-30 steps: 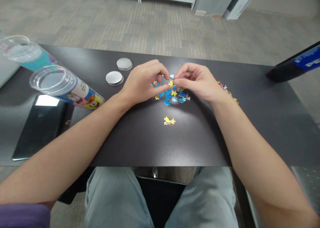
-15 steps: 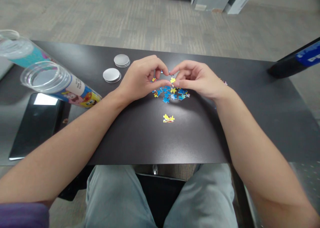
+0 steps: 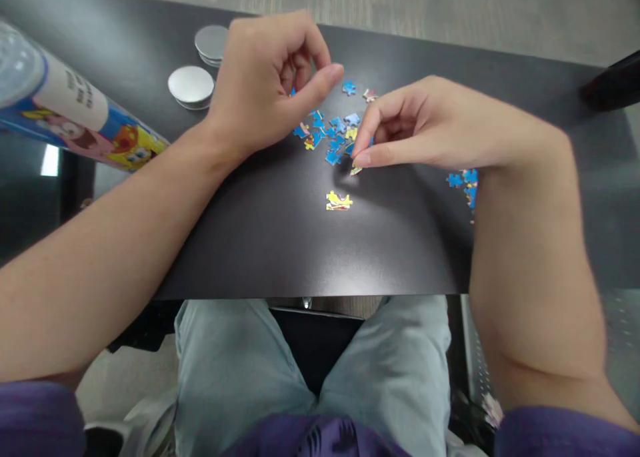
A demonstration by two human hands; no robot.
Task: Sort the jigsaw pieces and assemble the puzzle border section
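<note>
Centre frame: right hand (image 3: 417,123) pinches puzzle piece (image 3: 355,171); we judge edge grip could slip. Left hand (image 3: 273,77), digits parted, could scatter loose pieces (image 3: 339,125).

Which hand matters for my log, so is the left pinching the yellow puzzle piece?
No, the right hand pinches the yellow puzzle piece; the left hand is apart.

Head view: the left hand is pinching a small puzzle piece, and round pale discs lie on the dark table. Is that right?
Not quite: the head view shows the right hand pinching the small puzzle piece, not the left hand. The round pale discs do lie on the dark table.
</note>
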